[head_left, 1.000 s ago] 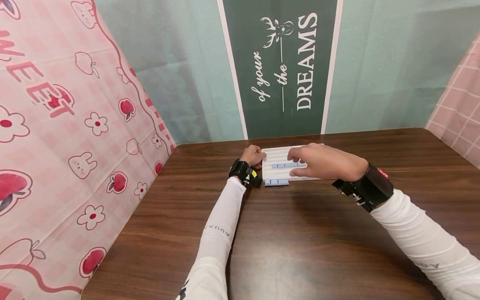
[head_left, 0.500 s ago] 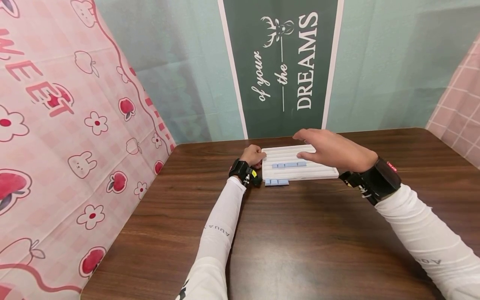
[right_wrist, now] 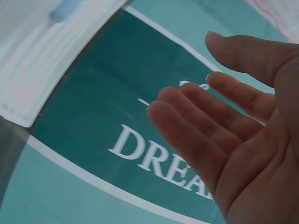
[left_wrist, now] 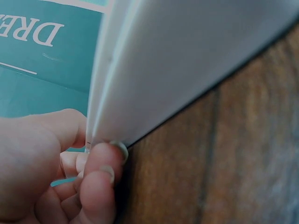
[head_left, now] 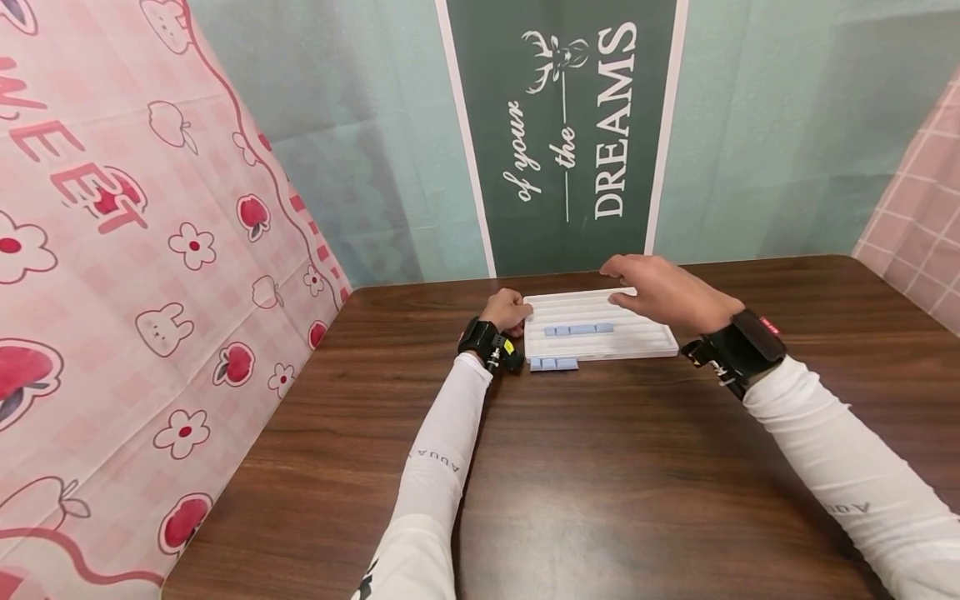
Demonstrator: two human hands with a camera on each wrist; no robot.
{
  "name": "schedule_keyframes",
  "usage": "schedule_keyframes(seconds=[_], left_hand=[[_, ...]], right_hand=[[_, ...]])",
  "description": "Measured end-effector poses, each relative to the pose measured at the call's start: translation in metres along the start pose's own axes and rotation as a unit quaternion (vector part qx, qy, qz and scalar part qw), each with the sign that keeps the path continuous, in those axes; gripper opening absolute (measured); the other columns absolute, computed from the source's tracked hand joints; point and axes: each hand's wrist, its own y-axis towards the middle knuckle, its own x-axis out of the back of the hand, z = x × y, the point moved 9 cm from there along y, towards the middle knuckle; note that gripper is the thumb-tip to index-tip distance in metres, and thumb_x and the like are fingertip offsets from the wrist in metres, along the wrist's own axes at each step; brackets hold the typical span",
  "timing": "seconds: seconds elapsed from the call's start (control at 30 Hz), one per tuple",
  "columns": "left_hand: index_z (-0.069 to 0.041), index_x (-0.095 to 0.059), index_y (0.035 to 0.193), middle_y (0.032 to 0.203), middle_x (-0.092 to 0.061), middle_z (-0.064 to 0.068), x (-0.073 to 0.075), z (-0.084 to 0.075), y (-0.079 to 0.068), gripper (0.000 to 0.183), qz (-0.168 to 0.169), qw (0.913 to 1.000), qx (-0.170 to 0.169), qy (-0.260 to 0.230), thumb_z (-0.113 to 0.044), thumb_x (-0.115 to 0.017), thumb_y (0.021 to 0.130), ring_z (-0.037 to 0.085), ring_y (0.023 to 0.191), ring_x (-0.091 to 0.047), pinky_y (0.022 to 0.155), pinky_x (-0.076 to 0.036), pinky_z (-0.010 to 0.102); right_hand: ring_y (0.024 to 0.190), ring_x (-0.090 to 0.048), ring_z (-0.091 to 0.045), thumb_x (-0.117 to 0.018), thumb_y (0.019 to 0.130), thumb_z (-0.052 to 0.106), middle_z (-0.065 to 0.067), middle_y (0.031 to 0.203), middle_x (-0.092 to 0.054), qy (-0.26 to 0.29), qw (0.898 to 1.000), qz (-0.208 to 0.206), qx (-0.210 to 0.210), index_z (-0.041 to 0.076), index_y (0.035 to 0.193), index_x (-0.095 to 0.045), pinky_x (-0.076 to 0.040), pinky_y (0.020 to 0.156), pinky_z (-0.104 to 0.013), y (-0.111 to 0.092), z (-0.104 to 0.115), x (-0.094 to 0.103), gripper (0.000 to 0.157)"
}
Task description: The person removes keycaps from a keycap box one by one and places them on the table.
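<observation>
Left fingers (left_wrist: 99, 191) gripping white ridged tray (head_left: 641, 338), blue blocks (head_left: 581, 330) inside

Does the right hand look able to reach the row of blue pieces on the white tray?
Probably yes: the right hand is open and holds nothing, nothing visible stands between it and the blue pieces, and the left hand grips the white tray at its left end, clear of them.

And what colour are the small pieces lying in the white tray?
Light blue; the small pieces show best in the head view.
</observation>
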Motion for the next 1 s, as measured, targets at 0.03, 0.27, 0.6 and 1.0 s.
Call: schedule_keyframes(seconds=[0.03, 0.27, 0.6, 1.0], left_hand=[[-0.012, -0.041, 0.058, 0.054, -0.053, 0.002, 0.0, 0.001, 0.002, 0.028, 0.001, 1.0, 0.005, 0.001, -0.021, -0.053, 0.083, 0.014, 0.045, -0.056, 0.044, -0.049, 0.023], [-0.012, -0.043, 0.059, 0.053, -0.053, 0.002, -0.003, 0.006, 0.008, 0.028, 0.007, 0.9997, 0.023, 0.006, -0.022, -0.053, 0.083, 0.015, 0.045, -0.057, 0.044, -0.048, 0.024], [-0.012, -0.04, 0.057, 0.052, -0.053, 0.003, -0.003, 0.006, 0.007, 0.03, 0.006, 0.9998, 0.018, -0.002, -0.022, -0.052, 0.083, 0.016, 0.045, -0.057, 0.045, -0.049, 0.026], [-0.013, -0.038, 0.057, 0.052, -0.051, 0.001, -0.002, 0.004, 0.006, 0.03, 0.006, 0.9999, 0.01, -0.004, -0.021, -0.053, 0.082, 0.015, 0.045, -0.057, 0.044, -0.049, 0.025]], right_hand=[[0.095, -0.057, -0.02, -0.061, 0.079, 0.016, -0.006, 0.106, -0.058, 0.003, 1.0, 0.006, -0.005, 0.008, 0.109, -0.051, -0.047, 0.079, -0.037, 0.001, -0.003, -0.003, 0.032], [0.093, -0.059, -0.022, -0.062, 0.079, 0.015, -0.009, 0.106, -0.059, 0.02, 0.999, 0.043, -0.026, 0.007, 0.109, -0.053, -0.049, 0.077, -0.038, 0.004, -0.022, -0.032, 0.032], [0.092, -0.061, -0.025, -0.062, 0.078, 0.012, -0.016, 0.107, -0.06, 0.032, 0.993, 0.103, -0.043, 0.004, 0.109, -0.054, -0.049, 0.077, -0.039, 0.005, -0.037, -0.07, 0.033], [0.091, -0.058, -0.021, -0.061, 0.078, 0.008, -0.011, 0.1, -0.062, 0.02, 0.993, 0.113, -0.036, 0.004, 0.105, -0.057, -0.047, 0.081, -0.04, 0.007, -0.036, -0.086, 0.027]])
